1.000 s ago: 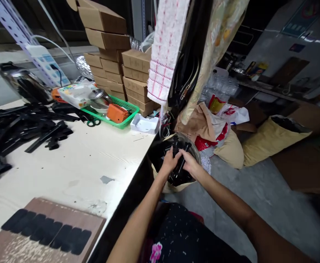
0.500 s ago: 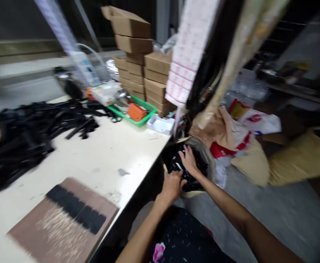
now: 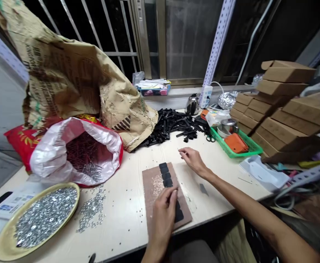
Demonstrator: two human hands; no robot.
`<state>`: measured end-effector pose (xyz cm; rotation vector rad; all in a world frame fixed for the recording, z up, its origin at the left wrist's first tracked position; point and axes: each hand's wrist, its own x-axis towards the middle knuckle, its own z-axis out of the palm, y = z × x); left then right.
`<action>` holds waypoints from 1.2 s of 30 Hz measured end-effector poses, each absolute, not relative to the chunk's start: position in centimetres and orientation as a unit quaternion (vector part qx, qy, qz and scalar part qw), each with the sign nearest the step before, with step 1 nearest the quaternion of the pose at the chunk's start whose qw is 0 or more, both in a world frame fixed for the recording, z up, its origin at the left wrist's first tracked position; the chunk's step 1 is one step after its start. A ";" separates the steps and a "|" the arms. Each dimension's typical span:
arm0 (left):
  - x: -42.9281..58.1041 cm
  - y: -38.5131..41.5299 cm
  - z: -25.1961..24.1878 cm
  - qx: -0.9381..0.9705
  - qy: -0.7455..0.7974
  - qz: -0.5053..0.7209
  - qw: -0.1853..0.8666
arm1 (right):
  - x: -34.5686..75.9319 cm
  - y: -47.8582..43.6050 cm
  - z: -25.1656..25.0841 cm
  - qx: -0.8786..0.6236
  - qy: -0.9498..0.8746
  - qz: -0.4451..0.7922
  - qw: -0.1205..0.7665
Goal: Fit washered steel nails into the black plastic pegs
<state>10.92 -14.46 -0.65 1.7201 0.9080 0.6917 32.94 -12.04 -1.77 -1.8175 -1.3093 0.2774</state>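
Observation:
My left hand (image 3: 163,210) is over a flat brown board (image 3: 152,212) on the table, its fingers curled together. Anything between those fingertips is too small or hidden to make out. A row of black rectangular pieces (image 3: 164,171) runs along the board, partly covered by that hand. Beside the row, the board's surface is dotted with pale specks. My right hand (image 3: 193,159) is above the table just right of the board's far end. Its fingers reach loosely to the left, with nothing visible in them. Farther back lies a heap of black plastic parts (image 3: 173,126).
An oval yellow dish (image 3: 5,241) full of metal washers sits at the left, with loose washers (image 3: 92,210) next to it. Behind stands an open sack (image 3: 110,144) of long screws or nails. Right are a green basket (image 3: 223,148), a white tray (image 3: 261,171) and cardboard boxes (image 3: 280,135).
Both hands have left the bin of black parts beside the table and are now over the table, around the board. The view has swung left.

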 end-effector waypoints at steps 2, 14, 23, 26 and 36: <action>9.8 -12.1 -1.2 0.689 0.416 0.306 0.508 | 32.6 -6.7 -2.4 -0.738 -0.547 0.110 0.380; 9.8 -3.8 -2.1 0.668 0.455 0.385 0.446 | 31.4 5.3 -5.0 -0.766 -0.554 0.119 0.303; 12.1 -1.4 -3.4 0.838 0.373 0.363 0.162 | 31.4 -2.6 -2.9 -0.717 -0.559 0.146 0.391; 12.4 -1.2 -4.3 0.882 0.341 0.316 0.080 | 29.3 -4.4 -1.3 -0.653 -0.591 0.212 0.424; 12.2 -0.8 -5.4 0.864 0.363 0.332 0.106 | 27.6 -3.9 0.9 -0.612 -0.623 0.317 0.371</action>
